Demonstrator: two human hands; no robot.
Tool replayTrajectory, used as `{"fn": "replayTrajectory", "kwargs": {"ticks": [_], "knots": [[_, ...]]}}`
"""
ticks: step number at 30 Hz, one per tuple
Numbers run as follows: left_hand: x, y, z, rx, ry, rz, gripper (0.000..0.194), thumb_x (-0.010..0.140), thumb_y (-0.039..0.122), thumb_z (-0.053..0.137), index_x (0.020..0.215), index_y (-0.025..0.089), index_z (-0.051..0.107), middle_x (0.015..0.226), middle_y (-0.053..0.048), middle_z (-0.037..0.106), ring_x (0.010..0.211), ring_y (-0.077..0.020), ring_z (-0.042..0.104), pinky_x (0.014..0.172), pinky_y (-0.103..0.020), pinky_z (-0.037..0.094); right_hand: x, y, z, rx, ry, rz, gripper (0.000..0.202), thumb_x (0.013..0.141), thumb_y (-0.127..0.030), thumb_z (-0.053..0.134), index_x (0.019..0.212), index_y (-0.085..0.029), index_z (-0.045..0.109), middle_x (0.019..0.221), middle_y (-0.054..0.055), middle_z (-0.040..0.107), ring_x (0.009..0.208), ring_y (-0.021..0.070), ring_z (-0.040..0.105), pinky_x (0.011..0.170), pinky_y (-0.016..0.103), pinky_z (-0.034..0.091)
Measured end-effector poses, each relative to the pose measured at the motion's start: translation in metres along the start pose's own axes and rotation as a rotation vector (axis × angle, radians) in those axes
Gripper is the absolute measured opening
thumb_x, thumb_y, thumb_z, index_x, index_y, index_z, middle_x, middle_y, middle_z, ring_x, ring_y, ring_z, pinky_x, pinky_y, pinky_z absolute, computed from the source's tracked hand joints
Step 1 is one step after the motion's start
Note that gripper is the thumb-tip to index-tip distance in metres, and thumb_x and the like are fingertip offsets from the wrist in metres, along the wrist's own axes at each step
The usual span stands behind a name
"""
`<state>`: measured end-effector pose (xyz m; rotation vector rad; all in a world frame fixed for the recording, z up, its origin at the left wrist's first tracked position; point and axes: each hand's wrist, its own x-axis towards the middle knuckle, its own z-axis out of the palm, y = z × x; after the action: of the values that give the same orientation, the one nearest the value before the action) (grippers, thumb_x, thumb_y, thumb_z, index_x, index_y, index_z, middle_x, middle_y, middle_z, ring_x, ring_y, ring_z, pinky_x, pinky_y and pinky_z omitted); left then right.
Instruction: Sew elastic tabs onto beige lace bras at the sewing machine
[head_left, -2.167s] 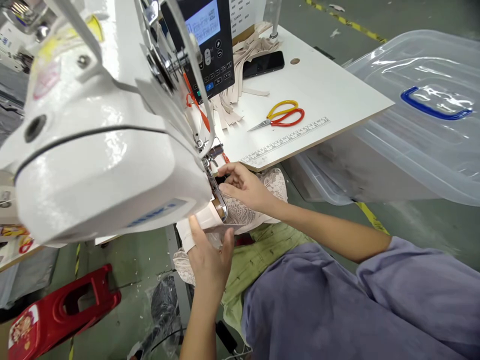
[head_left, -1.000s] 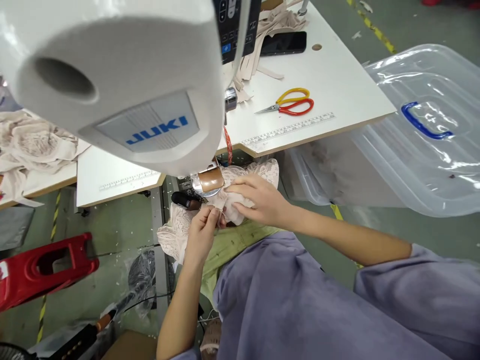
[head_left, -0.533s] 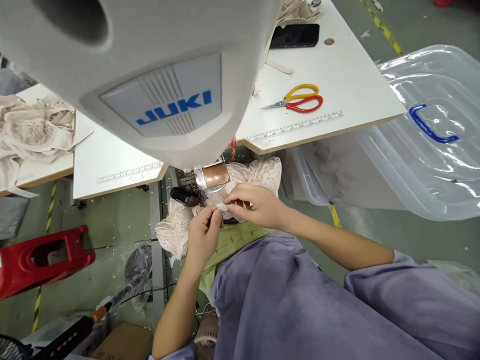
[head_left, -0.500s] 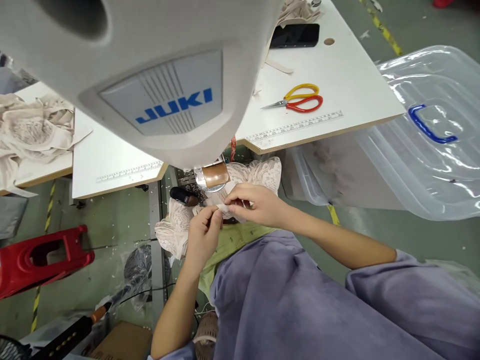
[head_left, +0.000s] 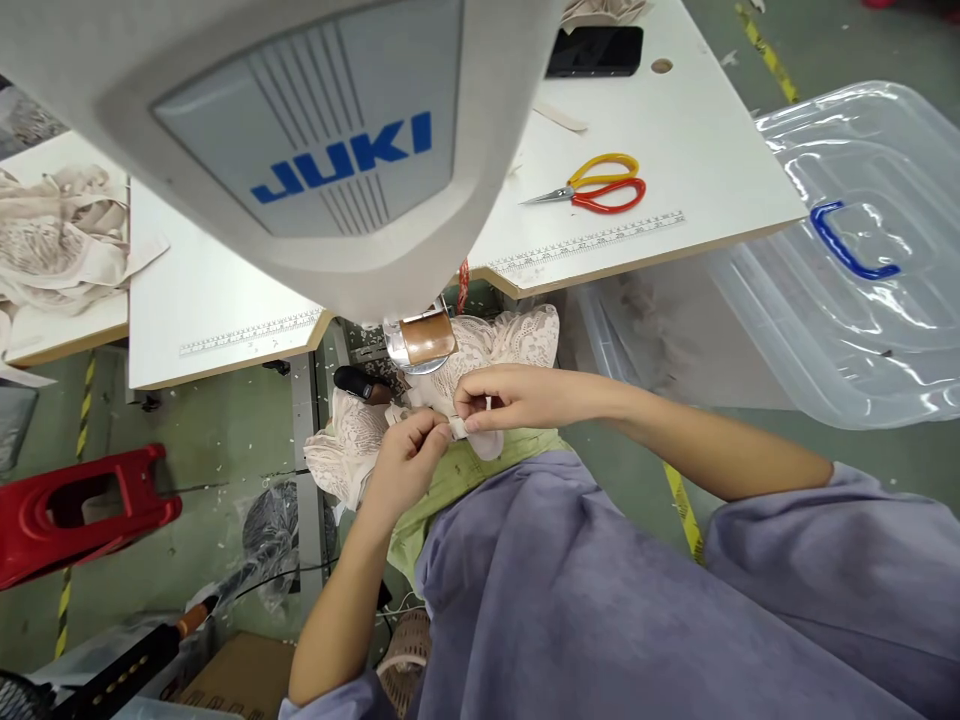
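Observation:
Below the white sewing machine head (head_left: pixel 300 270), a beige lace bra (head_left: pixel 521 338) is draped around the machine's arm, its other part hanging to the left. My left hand (head_left: pixel 405 460) pinches a narrow beige strip of the bra (head_left: pixel 458 428) between thumb and fingertips. Close beside it on the right, my right hand (head_left: pixel 499 395) grips the same strip, fingers curled, with a pale flap hanging under it. The metal and copper-coloured guard (head_left: pixel 427 338) is just beyond my hands. Machine parts behind the guard are mostly hidden.
Yellow-and-red scissors (head_left: pixel 600 185) and a black phone (head_left: pixel 596 52) lie on the white table (head_left: pixel 712 150). More beige garments (head_left: pixel 60 240) lie at left. A clear plastic lid (head_left: pixel 885 330) is at right. A red stool (head_left: pixel 82 510) stands on the floor.
The strip has turned between my hands, and a pale flap now shows below my right hand. Both hands still hold the bra. The camera view has shifted slightly.

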<state>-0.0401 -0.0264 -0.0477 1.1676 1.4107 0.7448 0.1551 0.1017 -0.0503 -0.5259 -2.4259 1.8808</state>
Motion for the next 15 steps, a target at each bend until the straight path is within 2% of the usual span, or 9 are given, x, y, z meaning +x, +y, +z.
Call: {"fn": "replayTrajectory", "kwargs": {"ticks": [3,7,9,12,13,15], "knots": [[0.000,0.000,0.000,-0.025,-0.029,-0.005,0.032,0.096,0.040,0.050,0.072,0.019,0.053,0.064,0.003,0.040,0.060,-0.0123,0.035,0.059,-0.027,0.028,0.002,0.004,-0.002,0.117,-0.117,0.038,0.026,0.096,-0.043,0.057,0.093,-0.018,0.064,0.085,0.000,0.060,0.072,0.0109,0.050,0.061,0.023,0.037],[0.000,0.003,-0.003,0.005,-0.156,0.033,0.034,0.097,0.038,0.048,0.068,0.020,0.047,0.063,0.004,0.040,0.060,-0.0120,0.035,0.059,-0.026,0.029,0.010,0.012,0.007,0.617,-0.268,0.107,0.030,0.089,-0.045,0.066,0.083,-0.016,0.059,0.071,-0.004,0.048,0.060,0.0076,0.039,0.055,0.022,0.031],[0.001,0.005,-0.004,0.052,-0.208,0.061,0.034,0.096,0.036,0.047,0.067,0.020,0.045,0.064,0.003,0.042,0.061,-0.0124,0.038,0.060,-0.026,0.031,0.014,0.015,0.015,0.833,-0.275,0.174,0.033,0.083,-0.045,0.073,0.078,-0.016,0.056,0.065,-0.006,0.044,0.054,0.0061,0.033,0.051,0.022,0.026],[0.002,0.003,-0.002,0.120,-0.117,0.050,0.030,0.096,0.035,0.047,0.070,0.020,0.049,0.065,0.003,0.044,0.063,-0.0128,0.040,0.061,-0.025,0.033,0.014,0.016,0.024,0.896,-0.124,0.239,0.035,0.079,-0.046,0.075,0.078,-0.017,0.056,0.063,-0.006,0.046,0.051,0.0054,0.029,0.048,0.021,0.024],[0.003,0.002,-0.001,0.130,-0.059,0.037,0.029,0.096,0.036,0.047,0.072,0.020,0.051,0.064,0.003,0.045,0.063,-0.0128,0.041,0.061,-0.025,0.033,0.013,0.015,0.026,0.826,-0.037,0.223,0.033,0.081,-0.046,0.073,0.080,-0.017,0.059,0.066,-0.004,0.050,0.052,0.0062,0.034,0.049,0.021,0.029],[0.004,0.000,0.002,0.130,0.047,0.012,0.029,0.096,0.036,0.047,0.073,0.019,0.053,0.064,0.004,0.045,0.063,-0.0127,0.041,0.061,-0.025,0.033,0.008,0.013,0.029,0.532,0.177,0.118,0.029,0.088,-0.046,0.067,0.089,-0.018,0.066,0.080,0.001,0.061,0.066,0.0107,0.051,0.059,0.024,0.041]]}}
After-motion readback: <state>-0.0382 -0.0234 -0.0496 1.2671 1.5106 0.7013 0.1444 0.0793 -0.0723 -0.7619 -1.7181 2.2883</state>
